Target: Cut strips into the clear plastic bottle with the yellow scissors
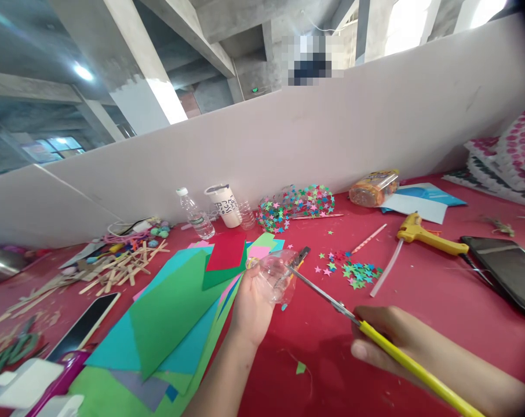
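Hands both closed: the left hand (pixel 254 307) curls around a clear, curved plastic piece (pixel 273 281), the right hand (pixel 412 329) grips a slim metal tool (pixel 323 293) with a yellow handle.
From the right hand, the piece lies at ten o'clock over the red bench (pixel 323 370); the tool's long axis points that way, its tip at the plastic, contact uncertain. Nearer is the left hand, with the piece at its one o'clock, long axis unclear. Beyond the piece, a clear plastic bottle (pixel 195 217) with a green label stands at ten o'clock, a white cup (pixel 228 208) with dark lettering at eleven; neither text is legible.
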The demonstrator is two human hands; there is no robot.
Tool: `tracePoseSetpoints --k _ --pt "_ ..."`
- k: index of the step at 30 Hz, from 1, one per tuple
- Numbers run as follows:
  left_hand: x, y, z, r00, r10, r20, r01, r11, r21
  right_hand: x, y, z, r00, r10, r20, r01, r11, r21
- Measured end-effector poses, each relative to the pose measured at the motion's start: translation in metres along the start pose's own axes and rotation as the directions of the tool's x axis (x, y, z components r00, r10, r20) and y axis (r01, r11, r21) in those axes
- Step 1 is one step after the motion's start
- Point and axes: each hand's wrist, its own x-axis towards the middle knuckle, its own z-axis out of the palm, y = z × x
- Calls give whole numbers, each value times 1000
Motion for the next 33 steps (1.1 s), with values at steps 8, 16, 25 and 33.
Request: tracePoseSetpoints --k 8,16,25,33 --pt "1 1 0 999 28 -33 -28 1000 10 6 1 6 989 49 136 -32 992 -121" --pt "1 -4 -2 999 51 9 -51 999 7 7 3 8 988 53 146 -44 997 -66" --pt "-2 -9 -1 989 103 110 -117 984 134 2 -2 5 962 165 217 -193 974 117" --pt "-8 -7 5 972 226 70 -236 902 362 3 -8 6 969 162 187 -187 974 124"
